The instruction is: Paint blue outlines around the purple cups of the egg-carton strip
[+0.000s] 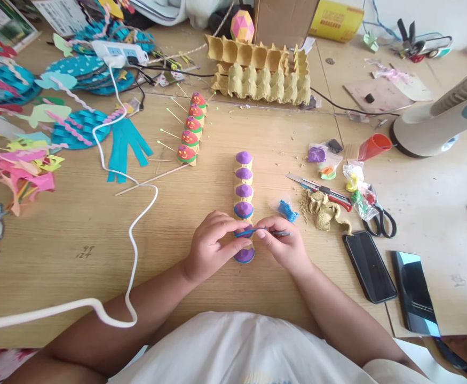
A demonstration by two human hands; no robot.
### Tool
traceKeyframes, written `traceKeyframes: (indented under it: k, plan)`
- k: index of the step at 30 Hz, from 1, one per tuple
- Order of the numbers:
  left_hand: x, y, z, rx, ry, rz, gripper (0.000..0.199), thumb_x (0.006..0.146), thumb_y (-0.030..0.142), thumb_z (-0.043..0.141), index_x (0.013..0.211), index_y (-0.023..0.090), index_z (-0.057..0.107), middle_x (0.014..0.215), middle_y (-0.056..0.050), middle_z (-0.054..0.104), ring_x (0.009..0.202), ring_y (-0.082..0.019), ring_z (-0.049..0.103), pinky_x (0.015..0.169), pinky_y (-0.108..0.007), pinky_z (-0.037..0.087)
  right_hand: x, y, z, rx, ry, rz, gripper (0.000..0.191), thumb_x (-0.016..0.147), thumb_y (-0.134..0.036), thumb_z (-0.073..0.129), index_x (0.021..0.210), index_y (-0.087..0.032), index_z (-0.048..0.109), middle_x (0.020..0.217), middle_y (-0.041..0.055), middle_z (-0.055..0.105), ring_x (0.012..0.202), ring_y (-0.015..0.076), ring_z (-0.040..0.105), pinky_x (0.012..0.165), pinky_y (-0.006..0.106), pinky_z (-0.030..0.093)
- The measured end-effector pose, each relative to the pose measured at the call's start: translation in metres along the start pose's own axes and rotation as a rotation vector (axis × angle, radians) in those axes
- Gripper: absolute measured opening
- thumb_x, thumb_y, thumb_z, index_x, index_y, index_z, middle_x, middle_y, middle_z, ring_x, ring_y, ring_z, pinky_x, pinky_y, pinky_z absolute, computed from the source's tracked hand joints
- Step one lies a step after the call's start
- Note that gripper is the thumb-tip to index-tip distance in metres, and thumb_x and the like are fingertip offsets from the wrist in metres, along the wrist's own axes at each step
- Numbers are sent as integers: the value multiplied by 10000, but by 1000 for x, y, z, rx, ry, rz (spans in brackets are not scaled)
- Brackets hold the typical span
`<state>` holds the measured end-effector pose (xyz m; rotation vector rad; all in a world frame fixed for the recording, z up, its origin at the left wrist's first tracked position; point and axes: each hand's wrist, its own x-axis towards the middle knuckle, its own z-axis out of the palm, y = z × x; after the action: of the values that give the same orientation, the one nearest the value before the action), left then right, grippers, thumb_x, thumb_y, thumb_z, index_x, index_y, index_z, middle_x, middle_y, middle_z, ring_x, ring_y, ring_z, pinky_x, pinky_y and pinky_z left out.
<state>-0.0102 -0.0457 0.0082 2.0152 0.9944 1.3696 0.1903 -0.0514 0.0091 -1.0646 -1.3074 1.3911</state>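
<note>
My left hand (216,242) and my right hand (284,244) pinch a thin strip of blue modelling clay (242,233), stretched sideways over a row of egg-carton cups (244,190). The row runs away from me, each cup topped with purple clay. Blue edging shows on the nearest cup and on one just beyond my hands. My fingers partly hide the cup under the strip. A torn lump of blue clay (288,210) lies on plastic wrap right of the row. Farther left stands a finished-looking row of red and green cups (193,126) with smiling faces and pin-like feelers.
A utility knife (321,192), carton scraps (323,210), scissors (384,221), bagged clay (317,153) and two phones (370,266) lie right. A white cable (135,240) loops across the left. Egg cartons (267,82) stand behind; a white appliance (433,122) stands far right.
</note>
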Motion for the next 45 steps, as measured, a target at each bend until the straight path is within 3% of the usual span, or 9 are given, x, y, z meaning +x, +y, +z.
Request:
traceKeyframes:
  k: [5, 15, 19, 24, 30, 34, 40, 45]
  plan:
    - [1, 1, 0, 15, 12, 21, 155, 922, 167, 790, 1058, 241, 771, 910, -20, 808, 817, -166, 701, 790, -339, 565, 1, -1, -1, -42, -15, -15, 365, 907, -575, 762, 870, -212, 745, 780, 43, 779, 666, 154, 683, 631, 282, 588]
    - [1, 1, -3, 37, 19, 5, 37, 953, 216, 757, 966, 223, 791, 819, -19, 767, 766, -163, 662, 758, -332, 549, -3, -1, 3, 50, -48, 15, 312, 853, -485, 849, 986, -221, 749, 911, 52, 796, 707, 141, 688, 651, 272, 593]
    - [1, 1, -4, 3, 4, 4, 64, 970, 251, 743, 975, 223, 800, 832, -23, 778, 772, -167, 658, 754, -330, 540, -3, -4, 1, -26, -31, -18, 290, 901, -497, 799, 945, -213, 756, 821, 40, 774, 626, 124, 623, 582, 259, 539]
    - [0, 0, -3, -19, 0, 0, 254, 949, 358, 775, 1166, 228, 790, 940, -47, 806, 842, -180, 689, 818, -347, 565, -2, -4, 1, -15, 4, -49, 277, 914, -487, 789, 897, -213, 748, 753, 18, 751, 591, 116, 608, 562, 249, 522]
    - [-2, -1, 0, 4, 14, -10, 249, 896, 153, 819, 1132, 225, 786, 950, -36, 808, 856, -166, 693, 806, -321, 577, 0, -2, 0, 0, 54, -57, 296, 901, -494, 800, 851, -209, 737, 735, 14, 744, 586, 116, 608, 572, 252, 527]
    - [-2, -1, -1, 6, 26, -8, 183, 914, 114, 784, 1065, 218, 789, 911, -29, 802, 832, -160, 685, 792, -318, 571, 1, -2, 0, 10, 50, -83, 276, 909, -477, 800, 855, -213, 741, 753, 19, 764, 607, 117, 635, 592, 246, 541]
    - [-2, -2, -3, 1, 43, 2, 51, 958, 212, 759, 996, 206, 793, 848, -26, 784, 789, -159, 665, 776, -323, 547, 1, -5, -1, -46, 7, -76, 342, 925, -538, 760, 835, -208, 753, 768, 39, 780, 650, 145, 686, 620, 264, 574]
    - [-2, 0, -4, -50, 22, -35, 178, 1029, 340, 664, 1014, 215, 789, 857, -37, 781, 810, -176, 665, 788, -344, 528, 1, -5, -2, -85, -26, -112, 370, 953, -532, 726, 796, -198, 748, 730, 36, 759, 648, 144, 671, 624, 260, 560]
